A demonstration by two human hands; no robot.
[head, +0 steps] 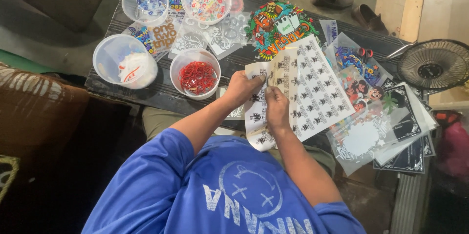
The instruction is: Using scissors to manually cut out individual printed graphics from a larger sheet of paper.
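While I pinch the white sticker sheet [312,85] with my left hand [243,87] and my right hand [277,107], it lies on the dark table [161,92]. Its long side runs away from me, toward the right. My fingers are closed tight on its near edge, beside the bowl of red rings [195,75].
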